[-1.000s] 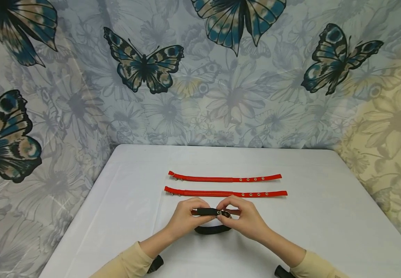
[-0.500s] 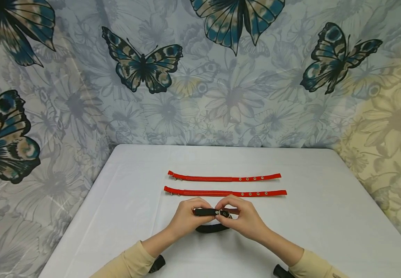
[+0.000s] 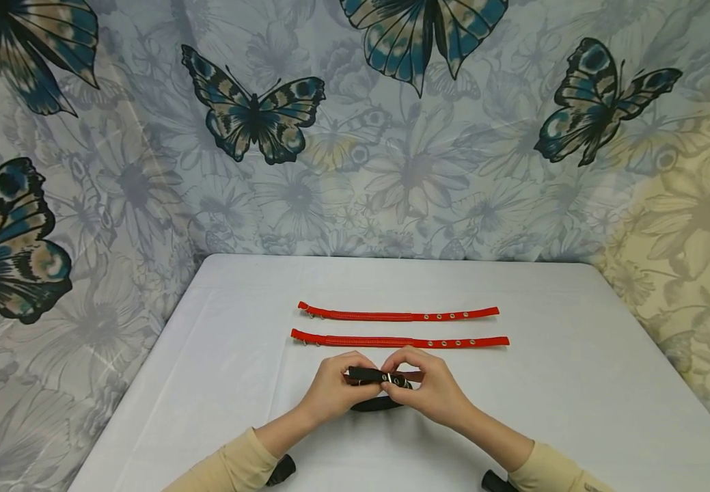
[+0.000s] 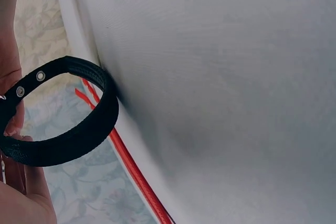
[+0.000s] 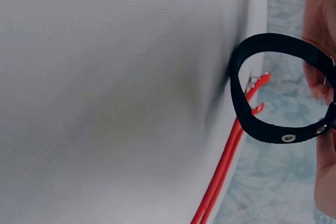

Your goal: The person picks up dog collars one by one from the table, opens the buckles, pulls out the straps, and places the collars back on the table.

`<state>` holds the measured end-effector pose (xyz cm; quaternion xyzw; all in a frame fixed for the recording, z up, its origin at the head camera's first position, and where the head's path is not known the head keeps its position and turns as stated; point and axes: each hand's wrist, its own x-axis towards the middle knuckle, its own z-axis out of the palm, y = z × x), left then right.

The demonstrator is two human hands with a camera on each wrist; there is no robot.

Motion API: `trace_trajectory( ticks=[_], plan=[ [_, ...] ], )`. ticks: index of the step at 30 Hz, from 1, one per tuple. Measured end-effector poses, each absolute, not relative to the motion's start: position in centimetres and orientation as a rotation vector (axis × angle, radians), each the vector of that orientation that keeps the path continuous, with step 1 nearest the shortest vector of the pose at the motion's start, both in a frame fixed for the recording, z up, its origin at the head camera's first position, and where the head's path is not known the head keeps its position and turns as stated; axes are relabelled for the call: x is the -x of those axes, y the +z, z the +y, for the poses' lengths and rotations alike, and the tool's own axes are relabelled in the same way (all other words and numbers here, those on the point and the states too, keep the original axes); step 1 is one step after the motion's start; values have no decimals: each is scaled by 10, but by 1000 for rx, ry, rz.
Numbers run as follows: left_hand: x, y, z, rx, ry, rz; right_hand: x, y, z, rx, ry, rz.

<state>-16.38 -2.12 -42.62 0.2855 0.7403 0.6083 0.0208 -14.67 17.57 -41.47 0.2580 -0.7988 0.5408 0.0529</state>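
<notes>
A black collar with metal eyelets and a buckle is bent into a round loop, held up over the table between both hands. My left hand pinches the overlapping strap at its left side. Opposite it, my right hand pinches the strap beside the metal buckle. Seen from the left wrist, the collar hangs as a wide ring with two eyelets showing on the strap. In the right wrist view, the fingers meet at the ring's right side and partly hide the buckle.
Two red collars lie flat and parallel on the white table, just beyond the hands. Both have eyelets toward their right ends. Behind the table hangs a cloth printed with butterflies and flowers.
The black strap end by my left fingers has tilted slightly, and the lower part of the loop looks narrower. Both hands keep their grip and have shifted only a little.
</notes>
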Motion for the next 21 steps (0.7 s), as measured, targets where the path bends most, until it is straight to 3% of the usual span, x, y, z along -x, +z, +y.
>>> trace_trajectory(
  ticks=[13, 21],
  plan=[
    [162, -432, -21, -846, 1949, 2224, 146, -417, 180, -725, 1707, -2461],
    [163, -434, -26, -799, 1901, 2311, 159, -447, 191, -704, 1658, -2528]
  ],
)
